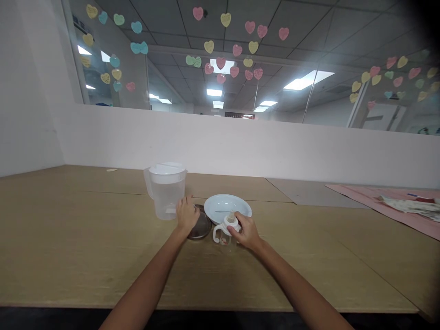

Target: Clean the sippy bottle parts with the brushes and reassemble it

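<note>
A clear baby bottle (225,238) with a white collar and white side handles stands upright near the middle of the table. My right hand (245,230) is closed around its top part from the right. My left hand (187,214) is over the left side of a round dark metal tray (201,228), its fingers bent; what they hold, if anything, is hidden. Just left of that hand is a translucent lidded pitcher (168,195) with a handle on its left. Behind the bottle lies a white oval dish (228,201).
The wooden table (103,256) meets a white wall at the back. At the far right, a pink cloth (364,197) carries white fabric and small items. A grey sheet (305,191) lies beside it. A small flat piece (112,170) rests at the back left.
</note>
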The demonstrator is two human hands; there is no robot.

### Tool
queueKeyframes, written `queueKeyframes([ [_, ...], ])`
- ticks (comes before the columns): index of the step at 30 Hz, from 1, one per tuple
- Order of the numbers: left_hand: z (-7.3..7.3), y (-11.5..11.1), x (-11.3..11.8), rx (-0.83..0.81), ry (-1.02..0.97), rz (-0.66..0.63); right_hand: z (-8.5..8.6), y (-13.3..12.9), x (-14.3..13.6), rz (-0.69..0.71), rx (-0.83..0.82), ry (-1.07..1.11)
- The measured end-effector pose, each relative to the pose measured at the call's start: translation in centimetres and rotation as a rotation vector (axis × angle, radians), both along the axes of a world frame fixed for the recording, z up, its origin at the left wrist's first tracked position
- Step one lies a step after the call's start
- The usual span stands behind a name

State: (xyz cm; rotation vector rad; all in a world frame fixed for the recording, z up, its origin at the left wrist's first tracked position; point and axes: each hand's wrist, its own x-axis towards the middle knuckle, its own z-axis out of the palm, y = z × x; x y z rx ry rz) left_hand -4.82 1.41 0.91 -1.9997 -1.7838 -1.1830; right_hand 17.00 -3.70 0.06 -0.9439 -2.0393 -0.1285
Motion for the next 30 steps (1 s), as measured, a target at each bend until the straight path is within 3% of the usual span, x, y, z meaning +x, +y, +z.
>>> queueKeyframes([
  [3, -0.3, -0.2, 0.0, -0.181, 0.166, 0.086, 0.0, 0.0, 0.0, -0.004, 0.023, -0.004],
  [7, 0.2, -0.8, 0.5, -0.152, 0.149, 0.082, 0.2, 0.0, -0.1, -0.012, 0.035, -0.011],
  [10, 1.0, -1.1, 0.7, 0.214, -0.047, -0.04, 0.3, 0.0, -0.2, -0.009, 0.036, -0.009],
  [12, 1.1, -1.6, 1.2, 0.536, -0.154, -0.242, 0.2, 0.0, -0.2, -0.005, 0.032, 0.0],
  [14, 0.9, -2.4, 2.2, 0.702, -0.123, -0.466, 0.1, 0.0, -0.3, -0.013, 0.032, 0.018],
  [17, 0.6, -4.1, 4.2, 0.685, -0.021, -0.647, -0.1, 0.0, -0.4, -0.034, 0.025, 0.044],
  [23, 1.5, -6.1, 5.8, 0.444, -0.035, -0.731, -0.1, -0.5, -0.8, -0.053, -0.058, 0.141],
  [30, 1.3, -6.4, 5.9, 0.446, -0.035, -0.826, -0.4, -0.5, -0.8, -0.016, -0.005, 0.147],
])
